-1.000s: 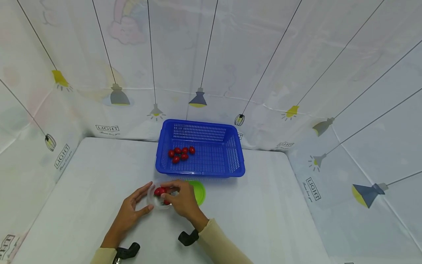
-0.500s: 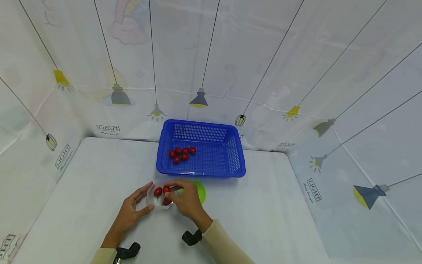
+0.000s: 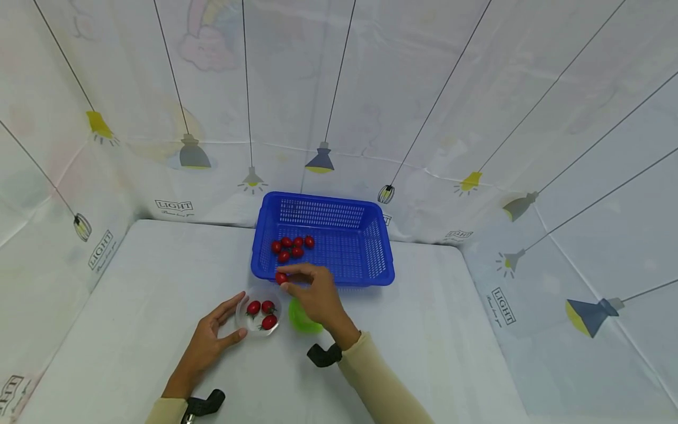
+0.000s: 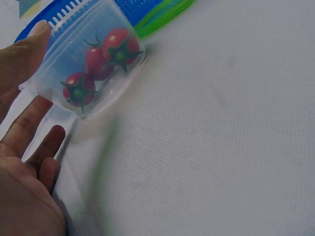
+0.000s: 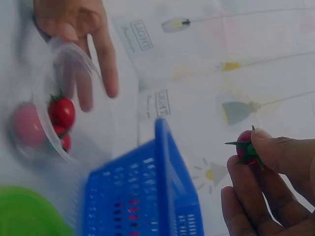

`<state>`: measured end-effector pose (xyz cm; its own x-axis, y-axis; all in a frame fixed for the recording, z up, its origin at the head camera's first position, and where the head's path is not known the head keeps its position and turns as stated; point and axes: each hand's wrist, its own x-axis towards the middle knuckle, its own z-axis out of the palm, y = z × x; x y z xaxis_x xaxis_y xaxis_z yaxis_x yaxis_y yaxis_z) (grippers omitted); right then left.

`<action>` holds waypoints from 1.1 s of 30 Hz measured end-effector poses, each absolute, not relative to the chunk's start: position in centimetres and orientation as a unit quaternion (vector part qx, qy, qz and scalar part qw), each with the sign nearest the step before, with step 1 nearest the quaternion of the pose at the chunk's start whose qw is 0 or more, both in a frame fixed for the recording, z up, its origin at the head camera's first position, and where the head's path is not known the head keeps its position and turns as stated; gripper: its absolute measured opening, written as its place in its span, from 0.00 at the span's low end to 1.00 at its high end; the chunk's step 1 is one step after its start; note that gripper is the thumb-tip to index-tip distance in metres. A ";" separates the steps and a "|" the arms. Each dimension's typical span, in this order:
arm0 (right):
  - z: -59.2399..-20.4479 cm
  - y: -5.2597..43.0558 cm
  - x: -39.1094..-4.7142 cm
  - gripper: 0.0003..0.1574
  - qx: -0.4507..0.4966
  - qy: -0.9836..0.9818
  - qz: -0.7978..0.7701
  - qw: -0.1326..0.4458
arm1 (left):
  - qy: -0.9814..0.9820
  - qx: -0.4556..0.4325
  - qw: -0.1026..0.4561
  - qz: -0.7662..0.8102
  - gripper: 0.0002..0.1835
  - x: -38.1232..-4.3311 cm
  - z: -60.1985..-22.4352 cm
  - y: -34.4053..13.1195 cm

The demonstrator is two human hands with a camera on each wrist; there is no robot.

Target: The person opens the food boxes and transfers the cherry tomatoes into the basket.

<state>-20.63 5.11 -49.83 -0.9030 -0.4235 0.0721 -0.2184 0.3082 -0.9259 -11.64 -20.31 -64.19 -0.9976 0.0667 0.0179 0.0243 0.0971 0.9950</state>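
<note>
Pinching a red tomato between thumb and fingers, the right hand has moved from the clear bowl half a second ago to the near rim of the blue basket. Three tomatoes now show plainly in the bowl, while the left hand stays beside it, thumb and fingers spread.

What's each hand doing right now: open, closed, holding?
Left hand: open, spread at the side of the clear cup.
Right hand: closed, pinching a tomato.
</note>
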 end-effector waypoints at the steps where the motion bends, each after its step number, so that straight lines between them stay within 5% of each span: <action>1: -49.6 5.3 -21.0 0.20 -0.199 0.802 -0.555 0.092 | 0.740 0.031 0.016 0.672 0.41 -11.6 -64.1 -20.3; 11: -47.9 6.7 -25.5 0.18 -0.207 0.811 -0.545 0.041 | 0.742 0.032 0.017 0.669 0.41 -11.6 -64.2 -20.3; 33: -46.7 8.0 -29.3 0.19 -0.153 0.836 -0.524 0.058 | 0.754 0.037 0.005 0.656 0.40 -11.7 -64.2 -20.4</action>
<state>-29.26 8.00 -46.67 -0.9465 -0.3163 0.0642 -0.1955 0.4036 -0.8938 -11.67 -20.36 -64.17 -0.9972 0.0625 0.0416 0.0498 0.1362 0.9894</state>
